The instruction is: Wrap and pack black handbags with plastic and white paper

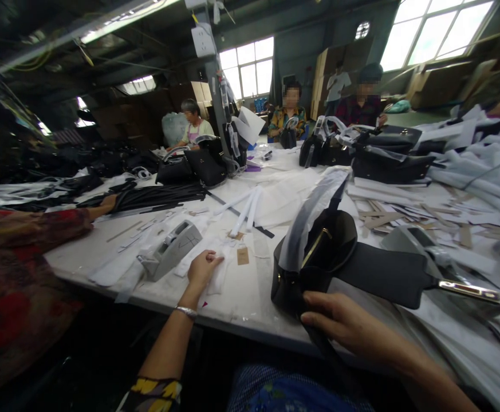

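Well apart, left hand point(203, 270) and black bag point(318, 266) sit near the table edge point(250, 327).

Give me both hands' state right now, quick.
Left hand: curled at translucent white plastic; grip cannot be told.
Right hand: closed, holding the black handbag at its near lower edge.

On the table point(256, 294) before me, the handbag point(284, 283) stands at my right hand point(339, 317). A card point(243, 256) lies between it and my left hand point(202, 270), a tape dispenser point(172, 252) further left. Behind are more bags point(389, 167); rightward, probably another dispenser point(419, 240).
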`<state>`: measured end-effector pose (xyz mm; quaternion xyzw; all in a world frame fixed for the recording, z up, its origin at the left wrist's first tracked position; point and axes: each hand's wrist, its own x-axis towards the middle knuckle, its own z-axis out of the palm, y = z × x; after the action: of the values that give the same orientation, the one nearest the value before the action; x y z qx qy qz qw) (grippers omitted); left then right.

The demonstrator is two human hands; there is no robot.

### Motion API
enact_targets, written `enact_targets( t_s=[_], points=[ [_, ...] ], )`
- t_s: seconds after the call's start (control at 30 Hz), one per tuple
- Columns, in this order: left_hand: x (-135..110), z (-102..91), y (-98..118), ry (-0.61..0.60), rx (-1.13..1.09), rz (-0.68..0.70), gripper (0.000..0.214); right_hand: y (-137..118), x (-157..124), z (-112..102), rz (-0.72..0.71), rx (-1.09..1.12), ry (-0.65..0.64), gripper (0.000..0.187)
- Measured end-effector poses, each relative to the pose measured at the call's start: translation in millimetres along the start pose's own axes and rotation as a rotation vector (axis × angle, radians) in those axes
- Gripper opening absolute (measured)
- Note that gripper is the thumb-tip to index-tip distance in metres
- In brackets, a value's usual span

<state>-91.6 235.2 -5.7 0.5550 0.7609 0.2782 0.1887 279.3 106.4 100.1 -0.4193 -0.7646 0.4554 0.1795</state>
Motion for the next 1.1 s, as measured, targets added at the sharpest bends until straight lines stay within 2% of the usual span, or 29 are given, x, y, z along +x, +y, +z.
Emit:
enact_targets(
  t_s=[0.1,0.23,0.33,0.4,0.47,0.53,0.6,0.7,0.77,0.83,0.93,1.1],
  points=[
    [5,-2.4,-1,0.007,-0.041,0.002,0.027,5,5,4,-0.002,0.063,0.015,0.025],
    [4,-19.1,2,0.085,-0.152,0.048,0.023,9,10,8,-0.017,0.135,0.031,0.021],
    [-7,-36.3,11,0.165,-0.295,0.071,0.025,10,13,12,-0.021,0.186,0.062,0.021],
    [-23,-43.4,22,0.175,-0.411,0.076,0.033,11,16,16,-0.017,0.232,0.071,0.024],
    [-47,-42.8,38,0.102,-0.531,0.076,0.044,12,19,21,-0.009,0.285,0.084,0.028],
    [-78,-34.2,55,-0.051,-0.630,0.063,0.050,13,21,29,-0.007,0.342,0.118,0.034],
    [-113,-21.4,72,-0.240,-0.692,0.037,0.046,13,22,37,-0.015,0.394,0.168,0.038],
    [-157,-4.9,90,-0.532,-0.747,0.014,0.037,11,24,47,-0.036,0.426,0.252,0.033],
    [-174,1.3,95,-0.630,-0.746,0.034,0.030,10,25,50,-0.045,0.399,0.292,0.027],
    [-180,4.5,98,-0.621,-0.763,0.052,0.029,9,25,51,-0.043,0.360,0.316,0.024],
    [-181,6.0,100,-0.556,-0.851,0.009,0.035,7,24,50,-0.027,0.327,0.329,0.022],
    [-180,1.8,101,-0.466,-0.910,-0.063,0.031,7,23,45,-0.023,0.304,0.278,0.027]
  ],
)
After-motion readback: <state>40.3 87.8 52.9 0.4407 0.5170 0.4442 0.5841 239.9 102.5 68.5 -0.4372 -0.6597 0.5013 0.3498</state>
